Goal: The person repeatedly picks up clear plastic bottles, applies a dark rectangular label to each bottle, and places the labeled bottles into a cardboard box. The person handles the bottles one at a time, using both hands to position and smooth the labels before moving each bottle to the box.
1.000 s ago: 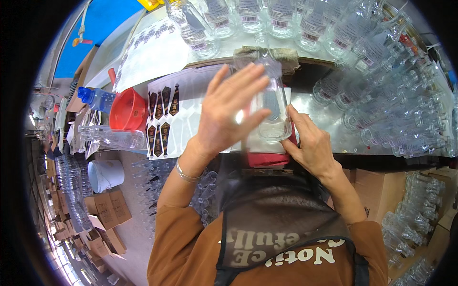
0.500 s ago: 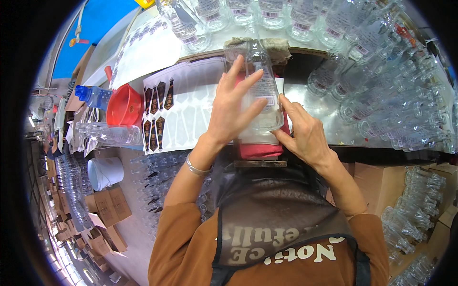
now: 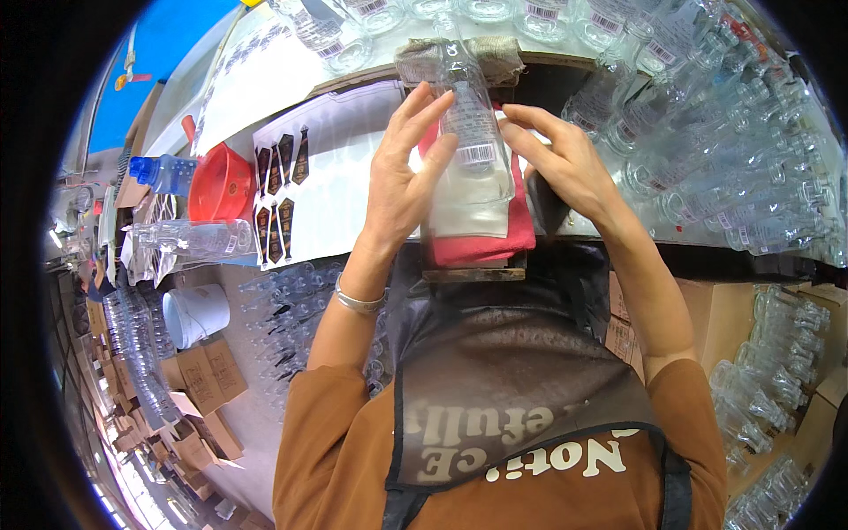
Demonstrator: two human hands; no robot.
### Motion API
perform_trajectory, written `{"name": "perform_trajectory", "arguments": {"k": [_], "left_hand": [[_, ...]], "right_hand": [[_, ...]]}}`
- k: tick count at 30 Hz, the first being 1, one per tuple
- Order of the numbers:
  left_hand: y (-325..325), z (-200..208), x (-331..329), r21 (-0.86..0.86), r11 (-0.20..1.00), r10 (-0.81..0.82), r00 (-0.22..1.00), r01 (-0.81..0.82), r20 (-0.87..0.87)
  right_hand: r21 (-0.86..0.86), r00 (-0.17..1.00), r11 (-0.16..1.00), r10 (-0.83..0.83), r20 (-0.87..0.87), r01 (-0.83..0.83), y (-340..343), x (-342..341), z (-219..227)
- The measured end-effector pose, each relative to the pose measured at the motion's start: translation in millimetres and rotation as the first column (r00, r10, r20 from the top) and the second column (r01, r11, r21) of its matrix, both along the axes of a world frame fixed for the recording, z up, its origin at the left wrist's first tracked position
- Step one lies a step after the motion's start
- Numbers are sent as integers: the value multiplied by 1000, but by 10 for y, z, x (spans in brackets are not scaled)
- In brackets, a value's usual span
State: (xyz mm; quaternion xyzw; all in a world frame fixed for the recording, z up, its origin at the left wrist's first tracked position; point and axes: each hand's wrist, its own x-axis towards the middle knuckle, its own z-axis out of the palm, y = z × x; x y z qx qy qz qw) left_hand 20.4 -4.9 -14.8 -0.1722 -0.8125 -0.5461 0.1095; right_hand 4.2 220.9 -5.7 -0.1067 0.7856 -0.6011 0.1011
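A clear glass bottle [image 3: 484, 177] with printed lettering and a barcode lies before me, its neck pointing away. It rests on white sheeting [image 3: 473, 223] over a red cloth [image 3: 523, 231], and its neck lies on a folded grey rag [image 3: 420, 64]. My left hand [image 3: 402, 172] is at the bottle's left side, fingers apart, thumb tip against the glass. My right hand [image 3: 565, 163] is along the right side, fingers stretched out toward the glass; whether they touch it I cannot tell. Beneath that palm is a dark shape [image 3: 549, 205] I cannot identify.
A sheet of dark tie-shaped stickers [image 3: 340, 177] lies left of the bottle, beside a red plastic scoop [image 3: 221, 184] and a blue-capped bottle [image 3: 168, 174]. Many clear bottles [image 3: 707, 168] stand along the right and back. Open cardboard boxes [image 3: 698, 309] sit below on the right.
My right hand has moved up along the bottle, from its base toward its middle, and its fingers have straightened. My left hand has shifted from over the glass to its left side.
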Motion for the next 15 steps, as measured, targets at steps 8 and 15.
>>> {"name": "perform_trajectory", "arguments": {"k": [8, 15], "left_hand": [[54, -21, 24, -47, 998, 28, 998, -30, -56], [39, -66, 41, -45, 999, 19, 999, -21, -37]], "right_hand": [[66, 996, 996, 63, -56, -59, -148, -86, -140], [31, 995, 996, 79, -52, -78, -132, -73, -117]]}}
